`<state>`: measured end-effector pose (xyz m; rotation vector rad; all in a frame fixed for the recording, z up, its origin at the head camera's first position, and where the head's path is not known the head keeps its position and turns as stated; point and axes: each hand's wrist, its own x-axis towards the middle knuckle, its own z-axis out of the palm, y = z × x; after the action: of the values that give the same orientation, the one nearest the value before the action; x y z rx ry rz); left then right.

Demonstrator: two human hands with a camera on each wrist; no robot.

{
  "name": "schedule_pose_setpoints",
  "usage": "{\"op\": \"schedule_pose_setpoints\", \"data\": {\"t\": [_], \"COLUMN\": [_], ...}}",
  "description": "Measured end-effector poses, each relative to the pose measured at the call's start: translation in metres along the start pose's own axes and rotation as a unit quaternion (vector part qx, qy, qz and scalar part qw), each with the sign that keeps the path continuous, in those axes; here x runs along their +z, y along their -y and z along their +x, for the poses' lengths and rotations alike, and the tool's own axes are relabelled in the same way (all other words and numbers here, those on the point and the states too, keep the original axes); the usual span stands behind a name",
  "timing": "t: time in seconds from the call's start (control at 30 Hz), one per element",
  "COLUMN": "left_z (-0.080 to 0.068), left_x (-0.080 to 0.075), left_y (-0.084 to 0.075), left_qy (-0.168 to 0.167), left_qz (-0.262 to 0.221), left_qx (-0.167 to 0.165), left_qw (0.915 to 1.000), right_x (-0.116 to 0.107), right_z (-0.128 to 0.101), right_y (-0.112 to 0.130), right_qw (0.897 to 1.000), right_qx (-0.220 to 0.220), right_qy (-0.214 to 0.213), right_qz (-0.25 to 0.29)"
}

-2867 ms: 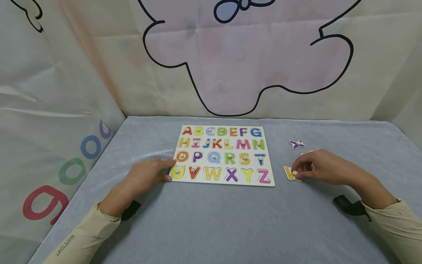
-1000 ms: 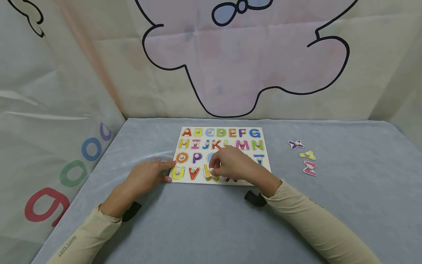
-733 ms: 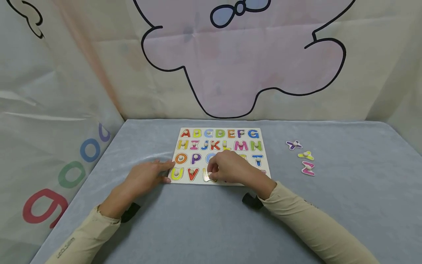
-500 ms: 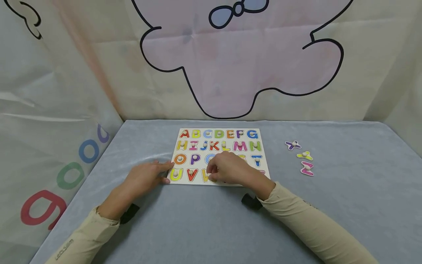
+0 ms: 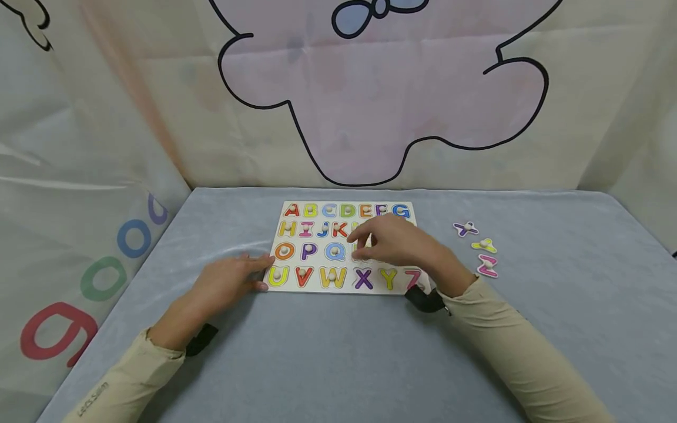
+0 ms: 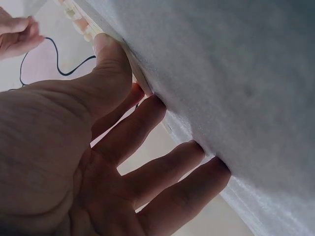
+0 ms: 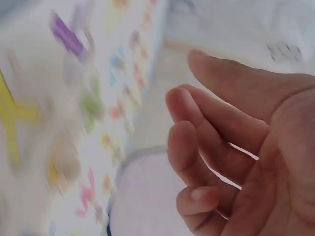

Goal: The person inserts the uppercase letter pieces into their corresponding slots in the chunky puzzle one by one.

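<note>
A wooden alphabet puzzle board (image 5: pixel 319 263) lies on the grey cloth. The yellow W piece (image 5: pixel 332 276) sits in its slot in the bottom row, knob up. My right hand (image 5: pixel 394 244) hovers over the board's middle right, fingers loosely curled and holding nothing; it hides the letters beneath it. In the right wrist view the right hand (image 7: pixel 231 147) is empty and the board is blurred. My left hand (image 5: pixel 227 285) lies flat on the cloth, with its fingertips at the board's left edge. The left wrist view shows the left hand (image 6: pixel 123 147) with straight fingers on the cloth.
Three loose knobbed pieces lie on the cloth right of the board: purple X (image 5: pixel 465 228), yellow Y (image 5: pixel 484 245) and pink Z (image 5: pixel 488 265). A curtain with a cartoon outline (image 5: pixel 381 100) closes the back; a printed sheet (image 5: pixel 95 235) closes the left side.
My right hand carried the W from the right-side pile to the bottom row, set it in its slot, let go and lifted toward the board's middle right. The left hand stayed put.
</note>
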<state>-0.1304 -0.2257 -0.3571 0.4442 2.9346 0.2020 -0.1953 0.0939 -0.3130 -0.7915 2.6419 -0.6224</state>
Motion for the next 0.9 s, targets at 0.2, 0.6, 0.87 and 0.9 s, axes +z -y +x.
{"op": "schedule_pose_setpoints", "data": {"t": [0.2,0.6,0.87,0.9], "left_z": [0.0,-0.003,0.001,0.001], "left_x": [-0.002,-0.002,0.0,0.0], "left_y": [0.0,0.004,0.002,0.001], "left_qy": [0.008,-0.002,0.002,0.002], "left_qz": [-0.003,0.002,0.007,0.006], "left_qx": [-0.009,-0.007,-0.001,0.0], "left_qw": [0.9999,1.0,1.0,1.0], "right_x": [-0.043,-0.086,-0.086,-0.085], "right_z": [-0.019,-0.047,-0.066,-0.067], "right_y": [-0.024,-0.092,-0.156,-0.162], "right_qw": [0.998,0.985,0.985,0.985], "right_qx": [0.052,0.131,0.158,0.162], "right_qy": [-0.035,-0.114,-0.071,-0.06], "right_qz": [0.002,0.011,0.003,0.003]}}
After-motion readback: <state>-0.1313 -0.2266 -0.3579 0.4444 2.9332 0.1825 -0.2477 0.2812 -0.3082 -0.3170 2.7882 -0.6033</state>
